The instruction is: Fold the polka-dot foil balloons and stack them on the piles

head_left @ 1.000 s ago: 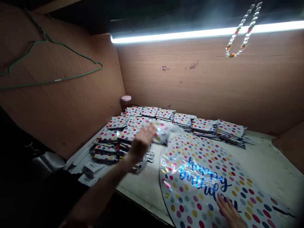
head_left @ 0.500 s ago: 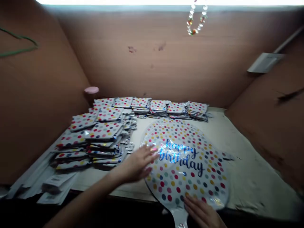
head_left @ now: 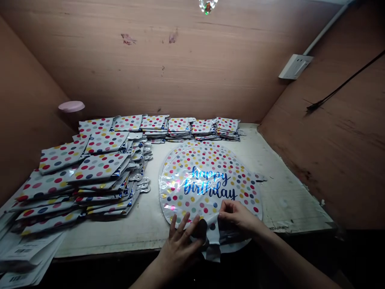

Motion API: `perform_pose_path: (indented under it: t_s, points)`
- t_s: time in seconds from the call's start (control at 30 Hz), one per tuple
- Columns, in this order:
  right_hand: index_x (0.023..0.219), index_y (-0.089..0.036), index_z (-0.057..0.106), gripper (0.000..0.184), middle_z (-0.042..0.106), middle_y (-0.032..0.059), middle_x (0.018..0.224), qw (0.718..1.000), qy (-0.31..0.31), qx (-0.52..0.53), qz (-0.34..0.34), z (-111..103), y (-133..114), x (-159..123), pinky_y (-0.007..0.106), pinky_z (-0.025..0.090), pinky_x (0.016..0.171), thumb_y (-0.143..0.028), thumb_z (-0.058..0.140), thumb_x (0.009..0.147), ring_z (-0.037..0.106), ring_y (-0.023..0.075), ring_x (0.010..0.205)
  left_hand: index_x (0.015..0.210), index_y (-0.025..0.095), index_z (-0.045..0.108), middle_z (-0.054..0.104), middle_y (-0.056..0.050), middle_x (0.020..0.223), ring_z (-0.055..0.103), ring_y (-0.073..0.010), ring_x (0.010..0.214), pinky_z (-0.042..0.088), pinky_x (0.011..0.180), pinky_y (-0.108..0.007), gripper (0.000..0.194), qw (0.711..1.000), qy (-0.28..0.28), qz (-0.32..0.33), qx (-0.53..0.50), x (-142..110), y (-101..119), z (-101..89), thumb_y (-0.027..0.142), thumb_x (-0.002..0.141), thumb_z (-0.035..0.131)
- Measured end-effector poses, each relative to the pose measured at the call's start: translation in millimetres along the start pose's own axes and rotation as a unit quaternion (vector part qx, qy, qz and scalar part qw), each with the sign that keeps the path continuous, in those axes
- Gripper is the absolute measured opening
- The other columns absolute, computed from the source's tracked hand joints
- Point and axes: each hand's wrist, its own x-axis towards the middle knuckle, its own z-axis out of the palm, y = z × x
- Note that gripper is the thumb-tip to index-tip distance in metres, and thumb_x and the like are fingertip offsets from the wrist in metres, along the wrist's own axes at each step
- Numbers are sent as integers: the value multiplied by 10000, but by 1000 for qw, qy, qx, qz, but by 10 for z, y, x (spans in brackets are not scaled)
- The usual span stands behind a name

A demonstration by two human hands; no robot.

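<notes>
Foil balloon point(head_left: 207, 188): round, flat and uninflated, glossy, printed with coloured dots and blue "happy birthday"; lies mid-desk, near the front edge of the desk point(head_left: 285, 204).
Handling (judgement): probably very light, thin and soft; slick film, likely to crease and slide. Safest hold seems to be the rim or neck, pinched between fingertips.
Neck point(head_left: 213, 243): narrow foil tab at the lower rim, bent and partly shaded.
Left hand point(head_left: 180, 251): open, fingers spread, tips at the lower rim; no clear grip.
Right hand point(head_left: 237, 214): fingers and thumb pinched closed on the foil at the lower rim, just beside the neck.
Stacks point(head_left: 104, 166): folded dotted foil packs, slippery-looking, covering the desk's left side and running along its back edge.
Barcode sheets point(head_left: 27, 255): paper, at the front left corner.
Pink lid point(head_left: 71, 106): round, behind the stacks, near the back left corner.
Wall socket point(head_left: 295, 66): white plastic, on the right wall.
</notes>
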Motion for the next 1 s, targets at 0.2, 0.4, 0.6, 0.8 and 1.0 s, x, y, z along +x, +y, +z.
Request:
perform_pose_path:
  t_s: [0.2,0.4,0.6,0.8,1.0]
  points:
    - [706,-194,580,167,649,13,792,926,199,-321,-34,-316,-409,937,309,388,784,-257,501,838,573,186,847,1222,275,560,420,-65,1453,292,-319,1377,-24,1139,-562,421,998,-52,31,9,-78,-14,33,397,823,618]
    - [782,-190,658,125,646,67,1006,873,261,-412,6,-622,-674,1817,464,343,919,-252,578,857,478,296,1121,898,219,663,707,-43,905,632,-229,902,86,1141,-575,443,990,138,15,-20,51,91,129,545,910,363]
    - [1175,-171,554,327,569,75,1199,869,233,-437,-6,-624,-626,1969,427,497,875,-364,557,911,584,201,1019,1321,253,472,496,-99,1355,432,-302,1261,298,1080,-520,490,986,17,-159,-46,931,-430,-152,306,837,531]
    - [1111,-170,561,280,636,111,1127,887,242,-394,-16,-844,-552,1577,341,435,875,-367,457,940,573,221,1039,1235,127,516,623,-164,1166,570,-334,1090,444,903,-408,573,871,-149,-452,-119,1171,-1563,-77,307,719,688]
    - [812,-153,656,421,710,74,788,937,178,-298,32,-1355,33,482,268,469,576,-567,601,757,644,210,692,1040,223,594,709,-16,987,655,-201,938,469,754,-236,216,868,-146,-443,-168,930,-1897,-47,301,856,514]
